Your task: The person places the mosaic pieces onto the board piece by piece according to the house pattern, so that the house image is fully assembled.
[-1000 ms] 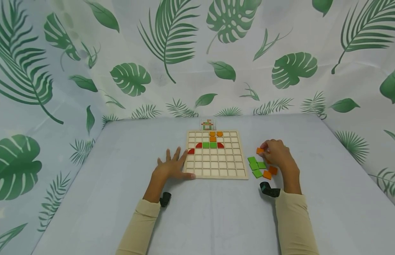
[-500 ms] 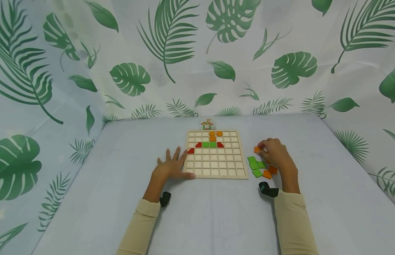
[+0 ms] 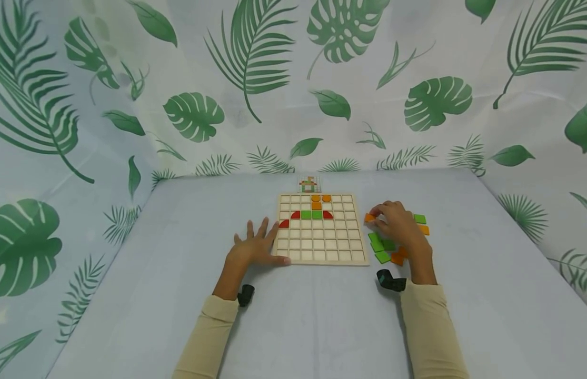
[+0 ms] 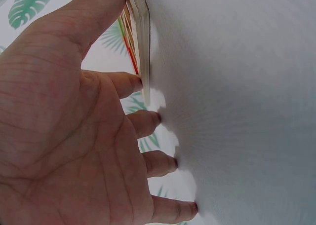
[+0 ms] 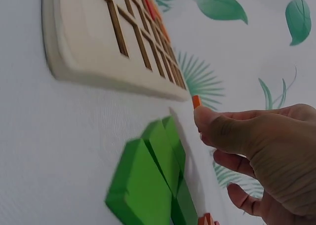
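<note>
My left hand (image 3: 253,250) is resting with fingers spread, thumb and forefinger touching the edges of the wooden board (image 3: 319,246), probably for steadying it. Right of that hand, coloured pieces (image 3: 311,215) are sitting in the board's cells. Further right, my right hand (image 3: 398,223) is pinching an orange tile (image 3: 369,217) by one edge, likely keeping its front free, just beside the board; green tiles (image 3: 376,243) are lying nearer me than this pinch. Against half a second ago, the pinch is sitting closer to the board, and a green square (image 3: 420,218) and an orange square (image 3: 425,230) are showing right of my knuckles.
</note>
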The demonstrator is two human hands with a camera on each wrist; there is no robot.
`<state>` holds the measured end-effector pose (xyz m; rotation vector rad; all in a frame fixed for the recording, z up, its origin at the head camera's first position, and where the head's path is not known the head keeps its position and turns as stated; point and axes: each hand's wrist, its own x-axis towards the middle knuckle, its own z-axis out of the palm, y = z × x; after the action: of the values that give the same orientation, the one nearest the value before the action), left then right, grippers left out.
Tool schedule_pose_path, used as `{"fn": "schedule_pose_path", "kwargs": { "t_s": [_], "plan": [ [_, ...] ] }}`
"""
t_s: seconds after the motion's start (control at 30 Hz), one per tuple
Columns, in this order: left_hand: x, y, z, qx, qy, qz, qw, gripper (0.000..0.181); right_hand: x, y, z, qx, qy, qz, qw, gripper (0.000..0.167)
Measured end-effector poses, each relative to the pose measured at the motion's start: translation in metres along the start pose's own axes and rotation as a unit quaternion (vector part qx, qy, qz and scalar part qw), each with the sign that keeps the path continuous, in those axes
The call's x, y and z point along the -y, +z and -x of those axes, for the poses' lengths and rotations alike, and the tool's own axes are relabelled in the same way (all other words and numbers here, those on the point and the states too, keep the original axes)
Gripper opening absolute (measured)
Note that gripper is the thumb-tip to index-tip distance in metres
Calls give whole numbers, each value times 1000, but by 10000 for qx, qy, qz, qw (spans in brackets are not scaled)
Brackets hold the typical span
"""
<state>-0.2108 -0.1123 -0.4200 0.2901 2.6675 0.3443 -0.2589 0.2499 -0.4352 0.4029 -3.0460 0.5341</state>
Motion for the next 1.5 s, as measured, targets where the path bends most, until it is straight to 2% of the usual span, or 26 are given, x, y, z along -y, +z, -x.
{"fn": "schedule_pose_path", "kwargs": {
  "t_s": [0.1,0.23,0.37,0.5,0.7,0.93,1.5],
  "plan": [
    [0,-1,0,1,-8,-1,10000,106,6,1,-4,78,-110,-137,9998,27],
    [0,-2,0,9,-37,-6,10000,106,17,4,-8,-39,-379,-207,9991,29],
    [1,-1,-1,-4,-35,-1,10000,106,29,9,-12,-170,-584,-283,9977,27],
    [2,0,-2,6,-27,-5,10000,106,43,12,-18,-100,-608,-430,9972,27],
    [2,2,-4,1,-22,-52,10000,106,59,18,-25,-169,-906,-446,9947,24],
    [0,1,-4,1,-62,-58,10000,106,77,25,-31,-83,-910,-391,9950,24],
    [1,2,-4,-6,-78,-61,10000,105,107,47,-45,-9,-1380,-367,9898,32]
  ]
}}
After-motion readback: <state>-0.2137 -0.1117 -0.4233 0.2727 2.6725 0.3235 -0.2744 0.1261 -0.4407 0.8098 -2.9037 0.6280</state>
